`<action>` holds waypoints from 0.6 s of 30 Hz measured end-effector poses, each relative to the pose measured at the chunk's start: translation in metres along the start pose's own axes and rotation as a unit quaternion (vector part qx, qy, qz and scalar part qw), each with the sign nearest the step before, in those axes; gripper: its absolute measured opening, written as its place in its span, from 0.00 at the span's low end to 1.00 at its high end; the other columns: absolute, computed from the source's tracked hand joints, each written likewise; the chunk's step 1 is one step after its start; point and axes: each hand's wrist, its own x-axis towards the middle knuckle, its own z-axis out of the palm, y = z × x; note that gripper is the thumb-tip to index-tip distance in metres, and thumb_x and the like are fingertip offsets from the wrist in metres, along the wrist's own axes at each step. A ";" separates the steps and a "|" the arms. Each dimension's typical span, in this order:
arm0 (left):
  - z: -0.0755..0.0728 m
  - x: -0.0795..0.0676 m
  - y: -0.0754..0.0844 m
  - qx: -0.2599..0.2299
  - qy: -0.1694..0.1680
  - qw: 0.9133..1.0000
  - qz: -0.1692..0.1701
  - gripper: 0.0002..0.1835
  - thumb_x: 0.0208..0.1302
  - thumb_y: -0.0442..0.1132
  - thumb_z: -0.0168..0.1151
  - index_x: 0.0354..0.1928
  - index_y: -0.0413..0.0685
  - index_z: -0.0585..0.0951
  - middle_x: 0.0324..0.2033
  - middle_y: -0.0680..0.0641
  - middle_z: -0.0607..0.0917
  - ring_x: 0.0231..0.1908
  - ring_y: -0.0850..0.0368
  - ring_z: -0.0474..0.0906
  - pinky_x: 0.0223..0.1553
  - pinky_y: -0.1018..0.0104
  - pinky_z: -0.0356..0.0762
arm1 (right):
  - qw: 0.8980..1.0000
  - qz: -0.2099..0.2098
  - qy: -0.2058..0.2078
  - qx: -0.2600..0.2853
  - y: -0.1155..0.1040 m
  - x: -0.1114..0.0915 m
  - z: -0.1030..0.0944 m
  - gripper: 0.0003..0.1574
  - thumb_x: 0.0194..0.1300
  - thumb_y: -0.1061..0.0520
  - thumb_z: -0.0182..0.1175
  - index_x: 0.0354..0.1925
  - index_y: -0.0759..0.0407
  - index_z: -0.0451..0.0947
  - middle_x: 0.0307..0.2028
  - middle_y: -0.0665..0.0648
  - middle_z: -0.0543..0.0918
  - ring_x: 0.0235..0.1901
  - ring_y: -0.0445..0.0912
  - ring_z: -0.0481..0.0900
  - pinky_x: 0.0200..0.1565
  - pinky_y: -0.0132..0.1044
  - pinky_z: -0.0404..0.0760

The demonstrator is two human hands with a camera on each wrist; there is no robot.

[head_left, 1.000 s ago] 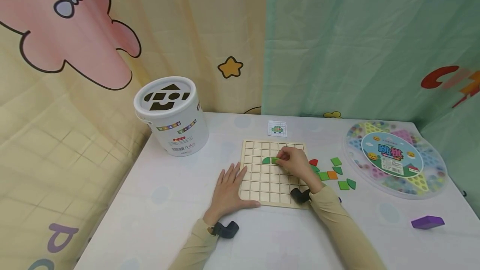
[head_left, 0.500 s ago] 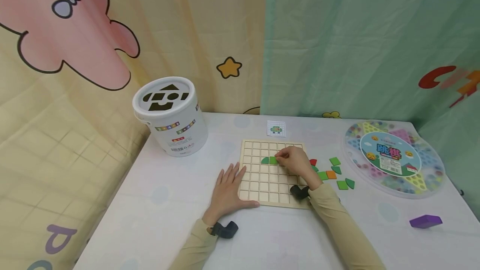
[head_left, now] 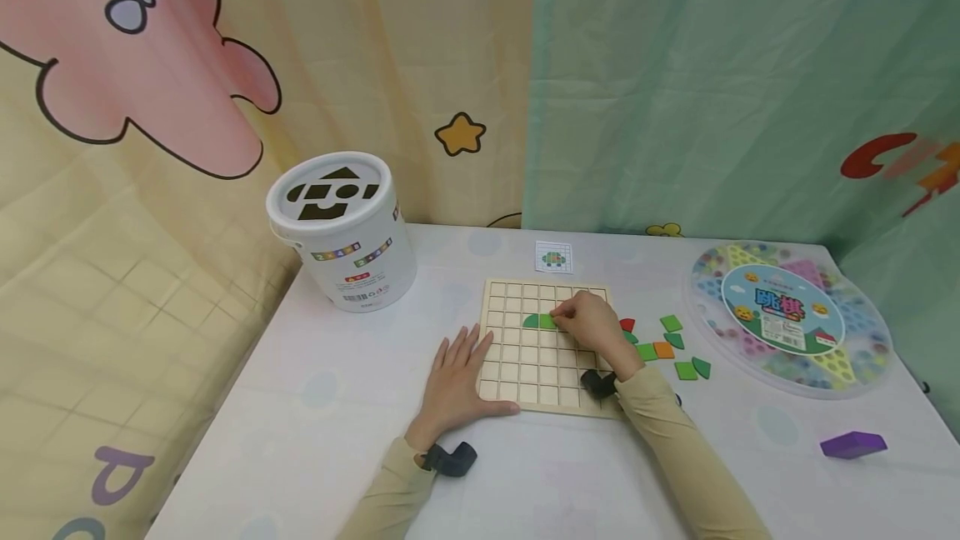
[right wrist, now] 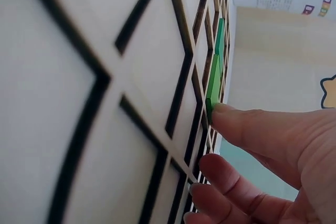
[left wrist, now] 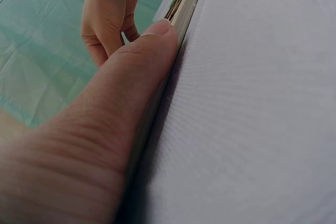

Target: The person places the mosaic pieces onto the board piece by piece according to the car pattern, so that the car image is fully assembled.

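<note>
A wooden grid board [head_left: 510, 375] lies on the table. My left hand [head_left: 453, 386] rests spread at its left side; in the left wrist view the thumb [left wrist: 142, 51] lies along the board's edge. My right hand [head_left: 588, 322] is over the upper part of the board, fingers bent, with fingertips on a green square tile [head_left: 547, 321]. In the right wrist view the thumb presses the near end of that square tile [right wrist: 213, 80]; whether another finger grips behind it is hidden. A dark green quarter-round tile [head_left: 531, 321] sits in the adjoining cell to the left.
Several loose green tiles [head_left: 686, 371], an orange square [head_left: 663, 350] and a red piece [head_left: 627, 324] lie right of the board. A pattern card [head_left: 553, 257] is behind it. A white bucket [head_left: 352, 265], a round game box [head_left: 783, 311] and a purple block [head_left: 852, 445] stand around.
The green square tile, held at the fingertips a second ago, now lies in the grid beside the quarter-round, and the right fingertips sit at its right edge. My left hand keeps its place.
</note>
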 end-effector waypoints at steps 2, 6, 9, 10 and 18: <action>0.000 0.000 0.000 0.000 0.000 1.000 0.001 0.64 0.39 0.81 0.56 0.74 0.49 0.54 0.73 0.45 0.51 0.72 0.49 0.40 0.69 0.52 0.36 | 1.000 -0.001 -0.006 -0.006 0.001 0.000 0.000 0.09 0.61 0.56 0.65 0.39 0.57 0.87 0.33 0.53 0.79 0.32 0.46 0.76 0.31 0.40 0.75; -0.002 0.000 0.001 -0.002 0.002 1.000 0.002 0.63 0.39 0.80 0.57 0.73 0.49 0.55 0.73 0.45 0.51 0.71 0.49 0.41 0.69 0.51 0.37 | 0.999 -0.020 -0.029 -0.005 0.003 -0.004 -0.003 0.13 0.62 0.58 0.63 0.45 0.59 0.85 0.32 0.54 0.77 0.28 0.46 0.70 0.28 0.37 0.71; -0.003 0.000 0.002 -0.007 0.004 1.000 0.001 0.63 0.39 0.80 0.58 0.73 0.48 0.55 0.72 0.44 0.51 0.71 0.48 0.41 0.69 0.51 0.37 | 0.997 -0.060 -0.046 0.002 0.007 -0.009 -0.005 0.19 0.61 0.60 0.63 0.51 0.62 0.81 0.31 0.56 0.74 0.25 0.46 0.66 0.26 0.36 0.66; -0.003 0.000 0.002 -0.007 0.004 1.000 0.001 0.63 0.39 0.80 0.58 0.73 0.48 0.55 0.72 0.44 0.51 0.71 0.48 0.41 0.69 0.51 0.38 | 0.996 -0.077 -0.049 0.005 0.008 -0.011 -0.006 0.21 0.61 0.60 0.63 0.53 0.63 0.80 0.31 0.56 0.74 0.25 0.46 0.66 0.26 0.36 0.66; -0.003 0.000 0.002 -0.007 -0.003 1.000 -0.002 0.63 0.40 0.80 0.58 0.73 0.48 0.55 0.72 0.44 0.51 0.71 0.48 0.41 0.69 0.51 0.37 | 0.988 -0.141 -0.031 0.047 0.027 -0.032 -0.010 0.22 0.63 0.59 0.63 0.55 0.64 0.77 0.39 0.57 0.79 0.37 0.49 0.76 0.39 0.44 0.77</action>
